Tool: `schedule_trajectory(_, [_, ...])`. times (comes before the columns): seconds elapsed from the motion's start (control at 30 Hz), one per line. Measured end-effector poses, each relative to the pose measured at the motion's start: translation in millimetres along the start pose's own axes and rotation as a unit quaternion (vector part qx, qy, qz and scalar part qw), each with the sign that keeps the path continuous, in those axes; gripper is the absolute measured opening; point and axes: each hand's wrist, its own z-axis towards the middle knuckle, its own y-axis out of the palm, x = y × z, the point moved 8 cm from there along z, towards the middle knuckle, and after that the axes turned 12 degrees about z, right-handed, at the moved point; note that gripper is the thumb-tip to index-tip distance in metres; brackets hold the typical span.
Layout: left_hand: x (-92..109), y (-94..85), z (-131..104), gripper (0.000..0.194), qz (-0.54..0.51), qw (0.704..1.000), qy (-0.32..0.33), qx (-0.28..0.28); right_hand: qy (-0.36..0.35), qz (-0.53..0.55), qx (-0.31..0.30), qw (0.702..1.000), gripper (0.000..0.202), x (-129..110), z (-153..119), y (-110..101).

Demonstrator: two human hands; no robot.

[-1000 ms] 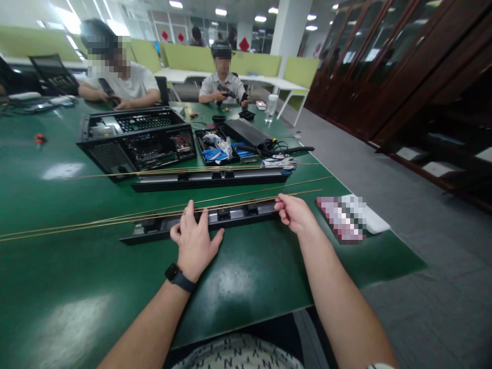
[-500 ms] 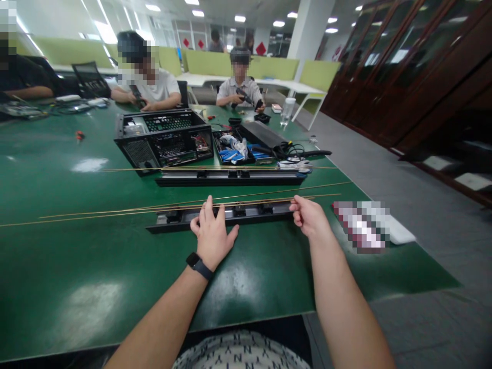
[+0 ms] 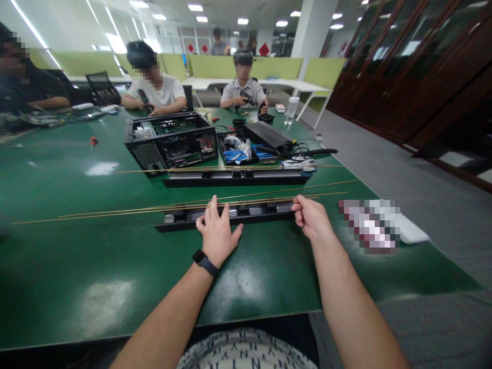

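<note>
- Left hand (image 3: 218, 230): I am holding it spread, palm down, over the near black rail (image 3: 261, 219), with fingertips reaching the thin golden rods (image 3: 154, 209); whether they are pressing, I cannot tell.
- Right hand (image 3: 310, 215): I am pinching thumb and forefinger together at the rail's right end, apparently gripping at least one of the thin golden rods.
- Position: the thin golden rods are running lengthwise over the near black rail, extending past both its ends; one is angling away toward the far side at the right.
- Progress: I am judging the handling to be under way and unfinished, the pinch not being released and no fastening showing on the rods.
- Second set: further rods (image 3: 184, 169) are running along the far black rail (image 3: 234, 182), neither hand touching them; I am unable to confirm whether they are secured.
- Surroundings: an opened computer case (image 3: 172, 148) is sitting on the green worktop (image 3: 269, 277), near blue-and-white gloves (image 3: 236, 154); across from me, a person in white (image 3: 169, 89) is handling a dark tool (image 3: 145, 100).
</note>
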Motion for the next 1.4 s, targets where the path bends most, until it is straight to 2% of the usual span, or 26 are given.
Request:
schedule_trajectory(0.77, [1, -2.1, 0, 0.067, -0.005, 1.0, -0.007, 0.002, -0.026, -0.007, 0.011, 1.0, 0.013, 0, -1, -4])
schedule_trajectory(1.1, [1, -1.3, 0, 0.067, -0.004, 1.0, -0.009, 0.0, -0.015, 0.004, 0.01, 1.0, 0.017, 1, -1, -4])
schedule_trajectory(1.4, [1, -1.9, 0, 0.068, -0.005, 1.0, -0.007, 0.004, 0.017, -0.016, -0.059, 0.998, 0.019, 10, -7, 10])
